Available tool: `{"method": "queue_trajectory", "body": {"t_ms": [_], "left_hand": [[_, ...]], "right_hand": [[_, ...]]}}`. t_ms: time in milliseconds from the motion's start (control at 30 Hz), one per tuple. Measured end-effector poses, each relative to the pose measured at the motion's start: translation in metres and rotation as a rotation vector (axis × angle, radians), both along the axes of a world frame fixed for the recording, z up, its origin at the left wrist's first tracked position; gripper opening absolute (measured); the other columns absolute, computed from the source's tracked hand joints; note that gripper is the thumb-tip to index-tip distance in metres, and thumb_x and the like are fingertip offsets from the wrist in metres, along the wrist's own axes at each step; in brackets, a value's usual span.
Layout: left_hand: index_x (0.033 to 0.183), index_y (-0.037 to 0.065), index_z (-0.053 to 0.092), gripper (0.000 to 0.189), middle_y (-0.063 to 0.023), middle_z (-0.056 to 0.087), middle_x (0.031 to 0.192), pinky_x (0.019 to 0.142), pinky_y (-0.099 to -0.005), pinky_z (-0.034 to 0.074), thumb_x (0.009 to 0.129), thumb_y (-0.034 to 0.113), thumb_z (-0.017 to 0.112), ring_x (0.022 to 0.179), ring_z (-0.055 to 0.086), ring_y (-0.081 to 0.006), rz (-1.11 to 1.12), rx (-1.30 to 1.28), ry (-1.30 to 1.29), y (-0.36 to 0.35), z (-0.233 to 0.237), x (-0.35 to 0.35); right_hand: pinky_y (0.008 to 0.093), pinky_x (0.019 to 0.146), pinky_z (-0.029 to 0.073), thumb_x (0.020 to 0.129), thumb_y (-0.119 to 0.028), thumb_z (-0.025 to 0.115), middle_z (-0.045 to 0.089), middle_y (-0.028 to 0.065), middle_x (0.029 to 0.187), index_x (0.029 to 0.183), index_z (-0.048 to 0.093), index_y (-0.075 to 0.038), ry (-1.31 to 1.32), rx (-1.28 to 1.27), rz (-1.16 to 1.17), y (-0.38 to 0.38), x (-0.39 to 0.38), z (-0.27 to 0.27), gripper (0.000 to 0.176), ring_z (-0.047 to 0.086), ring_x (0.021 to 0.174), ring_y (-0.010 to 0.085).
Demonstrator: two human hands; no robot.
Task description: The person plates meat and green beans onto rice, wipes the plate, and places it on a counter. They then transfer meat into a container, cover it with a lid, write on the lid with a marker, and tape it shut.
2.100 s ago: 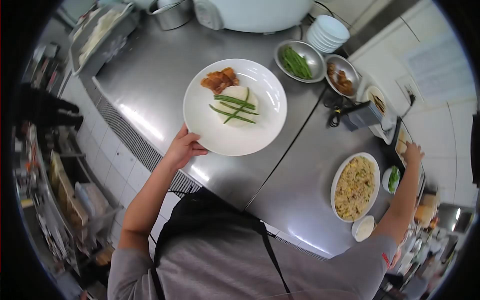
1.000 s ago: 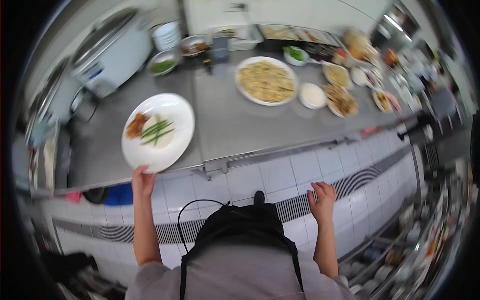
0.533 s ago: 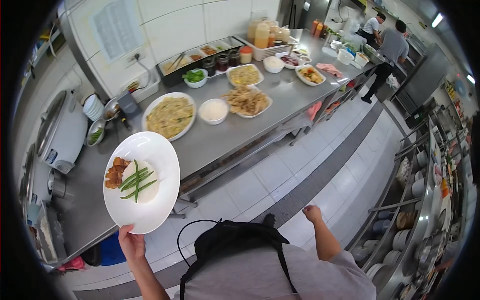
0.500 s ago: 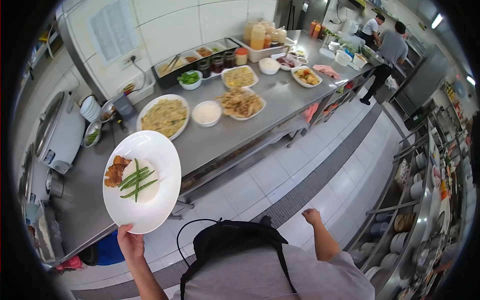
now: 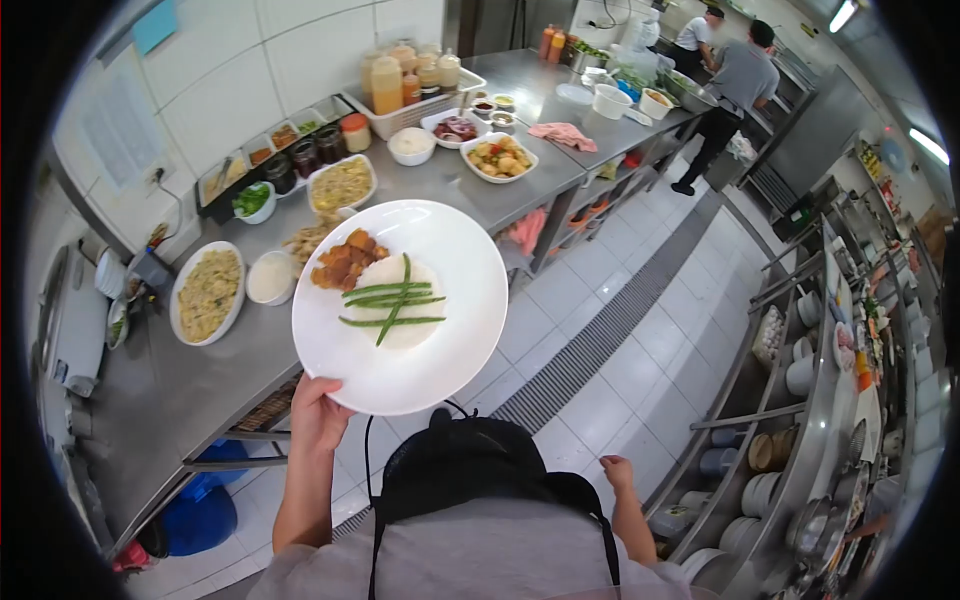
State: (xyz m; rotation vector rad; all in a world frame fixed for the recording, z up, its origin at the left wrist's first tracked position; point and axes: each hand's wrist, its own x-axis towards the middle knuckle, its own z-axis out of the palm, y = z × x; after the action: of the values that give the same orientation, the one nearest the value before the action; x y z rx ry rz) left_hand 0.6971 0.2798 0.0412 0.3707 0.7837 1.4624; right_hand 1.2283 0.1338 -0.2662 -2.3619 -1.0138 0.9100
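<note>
My left hand [image 5: 322, 412] grips the lower left rim of a large white plate [image 5: 400, 385], raised in front of me. On the plate lie white rice [image 5: 415, 275], crossed green beans [image 5: 390, 320] and brown glazed pieces [image 5: 350, 260]. The plate partly covers a dish of fried food [image 5: 308, 240] on the counter. Low on the right, apart from the plate, hangs my right hand [image 5: 617, 469]; its fingers look curled, but are too small to show whether anything is in them.
A steel counter [image 5: 240, 350] on the left bears an oval dish [image 5: 207, 292], bowls and sauce bottles [image 5: 386, 84]. Shelves with crockery [image 5: 770, 450] line the right. Two people [image 5: 740, 75] [image 5: 693, 38] stand at the far end. A floor grate [image 5: 600, 335] runs between.
The plate in my left hand has moved right and looks larger and closer. The view has shifted forward along the counter. My right hand appears lower.
</note>
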Motion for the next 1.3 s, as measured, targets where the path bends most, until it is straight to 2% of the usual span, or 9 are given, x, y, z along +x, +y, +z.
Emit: {"method": "queue_trajectory", "body": {"t_ms": [200, 333, 567, 933, 1000, 1067, 1133, 1233, 1300], "left_hand": [[0.116, -0.003, 0.038, 0.047, -0.0160, 0.056, 0.102, 0.060, -0.0313, 0.057, 0.070, 0.001, 0.049, 0.080, 0.063, -0.0237, -0.082, -0.016, 0.016, 0.081, -0.023, 0.070], [0.116, -0.003, 0.038, 0.047, -0.0162, 0.057, 0.100, 0.062, -0.0340, 0.057, 0.070, 0.001, 0.049, 0.080, 0.063, -0.0244, -0.025, -0.030, 0.023, 0.127, -0.049, 0.092], [0.113, -0.005, 0.039, 0.045, -0.0182, 0.056, 0.100, 0.061, -0.0394, 0.057, 0.069, 0.000, 0.051, 0.079, 0.063, -0.0279, 0.139, -0.162, 0.043, 0.175, -0.065, 0.111], [0.112, -0.003, 0.040, 0.046, -0.0153, 0.057, 0.097, 0.059, -0.0373, 0.056, 0.068, 0.000, 0.052, 0.075, 0.063, -0.0245, 0.465, -0.338, 0.085, 0.186, -0.086, 0.155], [0.113, -0.002, 0.040, 0.046, -0.0147, 0.057, 0.096, 0.059, -0.0365, 0.057, 0.068, 0.000, 0.052, 0.075, 0.063, -0.0238, 0.522, -0.337, 0.097, 0.189, -0.093, 0.170], [0.112, -0.001, 0.040, 0.047, -0.0136, 0.057, 0.095, 0.057, -0.0346, 0.057, 0.067, -0.001, 0.053, 0.074, 0.063, -0.0229, 0.625, -0.367, 0.075, 0.194, -0.088, 0.191], [0.112, -0.001, 0.041, 0.046, -0.0132, 0.058, 0.092, 0.055, -0.0324, 0.056, 0.067, 0.000, 0.053, 0.073, 0.063, -0.0219, 0.671, -0.347, 0.059, 0.197, -0.100, 0.202], [0.111, -0.001, 0.042, 0.045, -0.0129, 0.058, 0.093, 0.055, -0.0323, 0.055, 0.068, 0.000, 0.053, 0.072, 0.062, -0.0215, 0.744, -0.317, 0.034, 0.202, -0.113, 0.215], [0.109, -0.001, 0.045, 0.043, -0.0123, 0.058, 0.094, 0.058, -0.0346, 0.055, 0.067, 0.001, 0.053, 0.072, 0.062, -0.0220, 0.803, -0.370, 0.065, 0.209, -0.110, 0.220]], "right_hand": [[0.0333, 0.060, 0.047, 0.073, -0.035, 0.060, 0.062, 0.0150, 0.063, 0.072, 0.067, -0.005, -0.229, 0.008, 0.112, 0.117, 0.038, 0.070, 0.032, 0.060, 0.060, 0.0244], [0.0311, 0.051, 0.041, 0.085, -0.033, 0.046, 0.053, 0.0117, 0.048, 0.054, 0.059, 0.000, -0.234, 0.368, 0.184, 0.268, 0.049, 0.145, 0.047, 0.054, 0.049, 0.0182], [0.0300, 0.061, 0.044, 0.083, -0.018, 0.053, 0.059, 0.0125, 0.080, 0.092, 0.060, -0.001, -0.069, 0.649, 0.436, 0.475, 0.055, 0.151, 0.021, 0.055, 0.066, 0.0193], [0.0398, 0.081, 0.042, 0.083, -0.019, 0.052, 0.052, 0.0185, 0.107, 0.101, 0.057, -0.003, -0.474, 0.975, 1.025, 0.772, -0.010, 0.203, 0.025, 0.048, 0.099, 0.0342], [0.0418, 0.079, 0.042, 0.084, -0.022, 0.050, 0.051, 0.0193, 0.110, 0.107, 0.053, -0.004, -0.969, 1.154, 1.191, 0.837, -0.010, 0.165, 0.029, 0.047, 0.100, 0.0362], [0.0434, 0.077, 0.042, 0.083, -0.026, 0.053, 0.052, 0.0170, 0.106, 0.112, 0.051, -0.011, -0.807, 1.168, 1.268, 0.850, -0.029, 0.166, 0.034, 0.047, 0.097, 0.0385], [0.0439, 0.076, 0.042, 0.081, -0.030, 0.055, 0.054, 0.0145, 0.101, 0.113, 0.053, -0.017, -0.670, 0.635, 1.151, 0.819, -0.056, 0.209, 0.035, 0.049, 0.095, 0.0379], [0.0432, 0.071, 0.043, 0.079, -0.032, 0.057, 0.055, 0.0120, 0.093, 0.114, 0.053, -0.023, -0.989, 0.822, 1.247, 0.800, -0.067, 0.227, 0.036, 0.053, 0.088, 0.0348], [0.0397, 0.066, 0.045, 0.080, -0.026, 0.056, 0.056, 0.0124, 0.092, 0.113, 0.053, -0.017, -0.728, 0.932, 1.349, 0.788, -0.079, 0.237, 0.035, 0.056, 0.082, 0.0311]]}}
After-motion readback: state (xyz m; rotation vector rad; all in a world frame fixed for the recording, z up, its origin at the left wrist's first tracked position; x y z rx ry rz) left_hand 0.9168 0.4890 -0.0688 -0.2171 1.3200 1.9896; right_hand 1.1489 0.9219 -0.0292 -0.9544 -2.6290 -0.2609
